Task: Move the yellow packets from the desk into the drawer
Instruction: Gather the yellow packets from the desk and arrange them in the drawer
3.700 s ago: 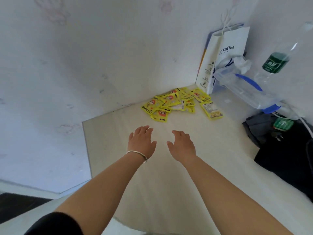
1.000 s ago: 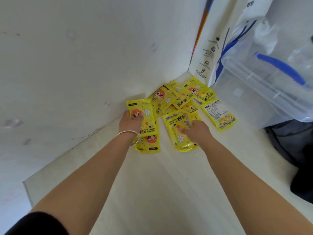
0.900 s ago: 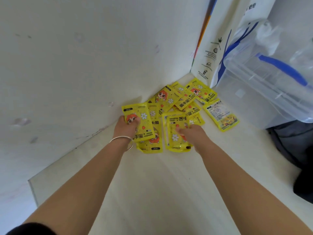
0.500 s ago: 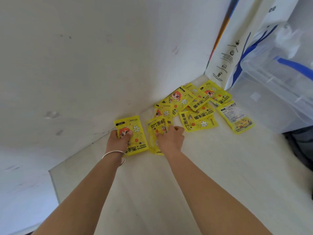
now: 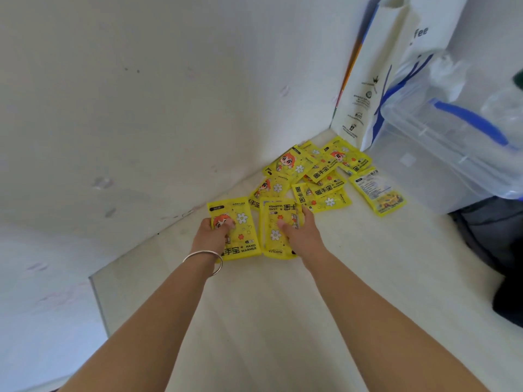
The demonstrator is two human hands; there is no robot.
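Head camera, looking down into the corner of a pale wood-grain desk [image 5: 283, 321], where it meets a white wall [image 5: 141, 108] that is scuffed with faint marks and fills the upper left of the frame. Both bare forearms reach in from the bottom edge.

The left hand [image 5: 210, 233], a silver bangle [image 5: 208, 257] at its wrist, grips a face-up yellow packet [image 5: 243, 224] printed with a cartoon figure, a daisy and the words HAND WARMER. Its thumb is pressed across the top of the packet. Just right of it, the right hand [image 5: 300, 233] holds an upside-down packet [image 5: 273, 222], thumb on the face and fingers curled round the far edge. The two sit side by side at mid-frame, low over the desk; whether they touch it cannot be told.

Behind them, toward the upper right, a loose pile of yellow packets [image 5: 308, 171] lies overlapping on the desktop against the foot of the wall. One more — a back-side-up packet [image 5: 377, 190] showing fine print — lies slightly apart at the pile's right.

In the corner stands a white paper coffee bag [image 5: 365, 89] with a coloured spine. Beside it on the right is a clear plastic storage box [image 5: 441, 154] with a blue handle. A dark cloth item [image 5: 495, 236] — its kind unclear — lies on the desk at the right edge of the frame.
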